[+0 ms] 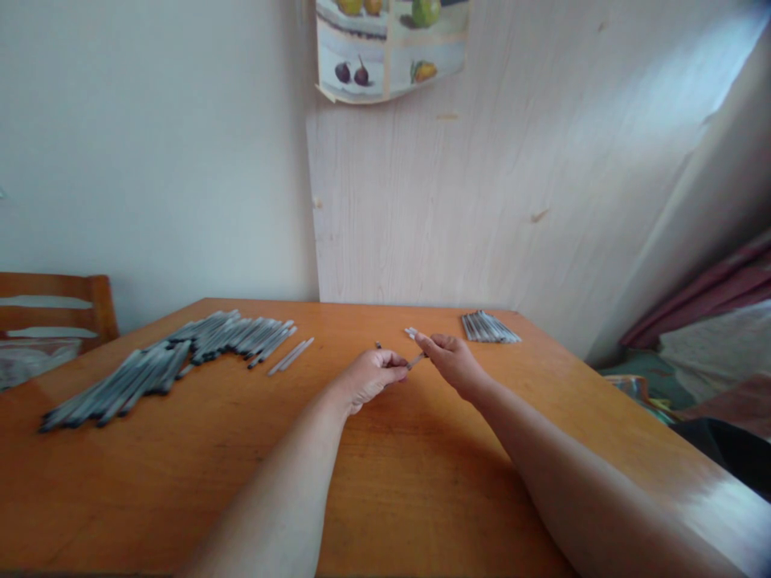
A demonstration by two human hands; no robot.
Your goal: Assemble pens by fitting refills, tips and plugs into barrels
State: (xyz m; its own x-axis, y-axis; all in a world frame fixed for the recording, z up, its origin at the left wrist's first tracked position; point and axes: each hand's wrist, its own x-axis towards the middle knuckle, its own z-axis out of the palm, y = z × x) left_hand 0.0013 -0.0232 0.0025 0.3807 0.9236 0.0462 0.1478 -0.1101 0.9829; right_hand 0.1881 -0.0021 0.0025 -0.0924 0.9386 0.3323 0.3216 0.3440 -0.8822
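Note:
Over the middle of the table, my left hand (pixel 374 377) and my right hand (pixel 451 363) face each other with fingertips pinched. Between them runs a short stretch of a thin, grey pen (pixel 415 361), gripped at both sides; the fingers hide the rest of it. A small dark tip (pixel 378 345) shows just behind my left fingers, and I cannot tell what it belongs to. Whitish ends (pixel 410 331) poke out past my right fingertips; whether they are held or lie on the table is unclear.
Many clear pens with dark ends form a spread pile (pixel 144 377) on the wooden table (pixel 385 498) at left. Beside it lie a few pale tubes (pixel 292 356). A tidier row of pens (pixel 490 327) rests back right. A chair (pixel 99 309) stands beyond the left edge.

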